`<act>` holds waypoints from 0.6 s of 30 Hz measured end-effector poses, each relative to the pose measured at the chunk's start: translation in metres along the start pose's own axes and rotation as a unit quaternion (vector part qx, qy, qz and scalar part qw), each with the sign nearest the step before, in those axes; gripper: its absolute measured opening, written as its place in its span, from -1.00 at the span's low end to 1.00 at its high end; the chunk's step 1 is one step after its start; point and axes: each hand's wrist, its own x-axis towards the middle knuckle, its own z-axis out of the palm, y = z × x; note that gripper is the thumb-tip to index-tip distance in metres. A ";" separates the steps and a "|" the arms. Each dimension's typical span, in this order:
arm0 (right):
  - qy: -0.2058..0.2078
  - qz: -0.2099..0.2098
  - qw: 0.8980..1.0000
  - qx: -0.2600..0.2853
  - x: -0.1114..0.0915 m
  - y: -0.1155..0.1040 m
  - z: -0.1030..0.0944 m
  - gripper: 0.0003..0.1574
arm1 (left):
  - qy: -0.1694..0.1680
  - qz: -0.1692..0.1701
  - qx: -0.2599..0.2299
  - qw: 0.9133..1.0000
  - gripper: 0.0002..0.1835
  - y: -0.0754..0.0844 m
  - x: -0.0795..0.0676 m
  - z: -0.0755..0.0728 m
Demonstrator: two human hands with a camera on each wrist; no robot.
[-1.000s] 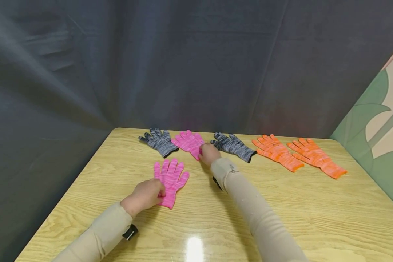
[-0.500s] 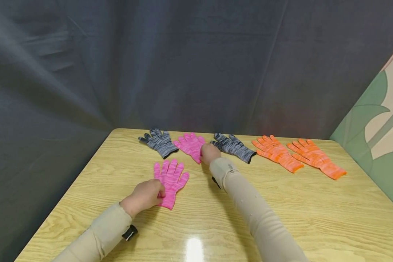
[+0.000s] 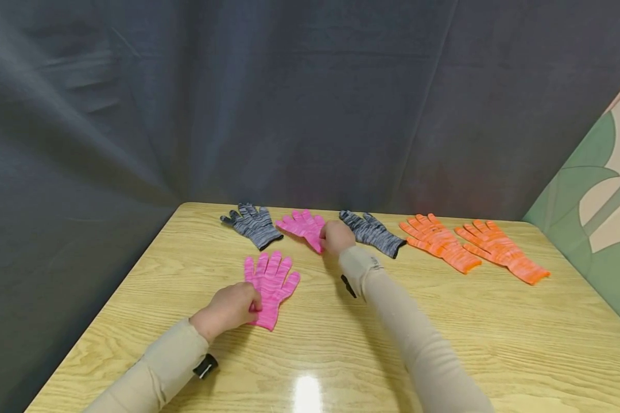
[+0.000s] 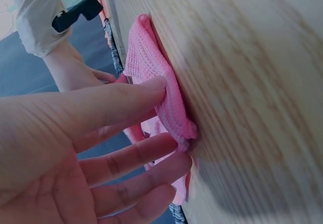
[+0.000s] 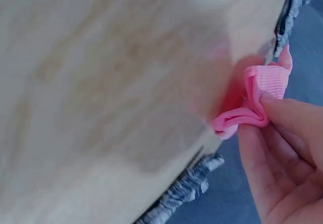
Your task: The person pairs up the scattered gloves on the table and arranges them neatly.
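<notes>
In the head view, two pink knit gloves are in hand. The nearer pink glove (image 3: 271, 281) lies palm-flat with its fingers pointing away, and my left hand (image 3: 232, 310) holds its cuff at the left side. The left wrist view shows the thumb (image 4: 146, 88) on the knit, with the other fingers alongside the cuff. Farther back, my right hand (image 3: 337, 237) pinches the cuff of the second pink glove (image 3: 303, 226). From the right wrist, that cuff (image 5: 252, 103) is bunched between thumb and fingers, its opening spread; the glove's fingers trail toward the table's back edge.
A grey-black glove (image 3: 253, 226) lies left of the far pink one, and another grey-black glove (image 3: 372, 232) lies just right of my right hand. Two orange gloves (image 3: 439, 241) are farther right. Dark cloth (image 3: 310, 115) hangs behind the wooden table (image 3: 444, 344).
The far pink glove has shifted slightly rightward with my right hand, and its cuff looks more gathered. My left hand and the near pink glove have stayed in place.
</notes>
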 end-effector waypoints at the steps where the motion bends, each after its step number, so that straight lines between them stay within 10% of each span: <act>1: 0.004 0.001 1.000 0.011 0.000 0.001 -0.003 -0.87 | 0.000 0.001 0.001 1.000 -0.87 0.000 0.000 0.000; 18: 0.048 -0.020 0.993 0.106 -0.016 0.005 -0.041 -0.83 | -0.003 0.005 0.000 1.000 -0.83 -0.002 0.001 0.002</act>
